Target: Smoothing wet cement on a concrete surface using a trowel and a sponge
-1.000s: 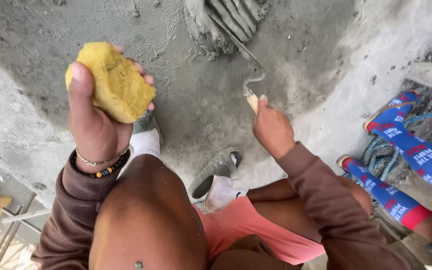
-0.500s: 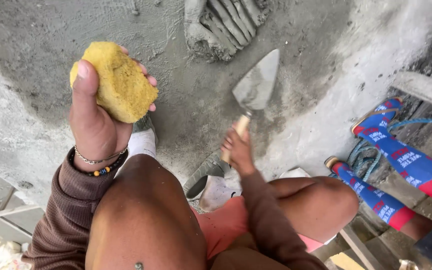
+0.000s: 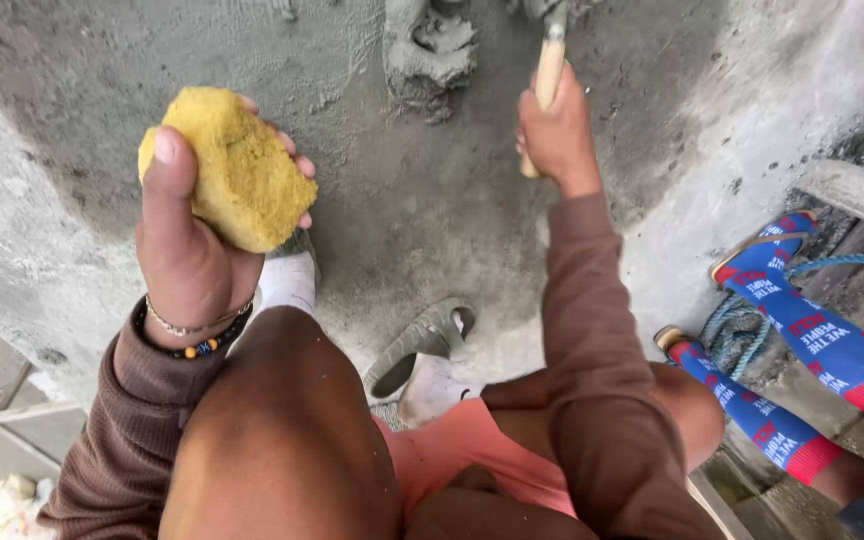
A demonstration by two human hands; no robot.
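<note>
Here, notes by item:

Left hand [image 3: 187, 255]: raised at the left of the view, fingers wrapped tight round a sponge [image 3: 237, 170], thumb up along its near side.

Sponge: yellow, coarse and porous, a rough rounded block, edges worn; held clear of the grey cement surface [image 3: 72, 120] behind it.

Wrist: thin bracelet and a dark beaded band [image 3: 192, 340] above a brown sleeve cuff.

Right hand [image 3: 555, 135]: stretched toward the top of the view, fingers clenched on a pale wooden handle [image 3: 550, 65]; the tool's head is cut off by the upper edge, so its kind cannot be told.

Wet cement lump [image 3: 430, 48]: ridged, grey, just left of the handle.

Below: bare knee, white sock, grey shoe [image 3: 414, 345] on the cement.

Right edge: another person's legs in blue patterned socks with red tops [image 3: 832, 350], beside a blue rope [image 3: 742, 325].
</note>
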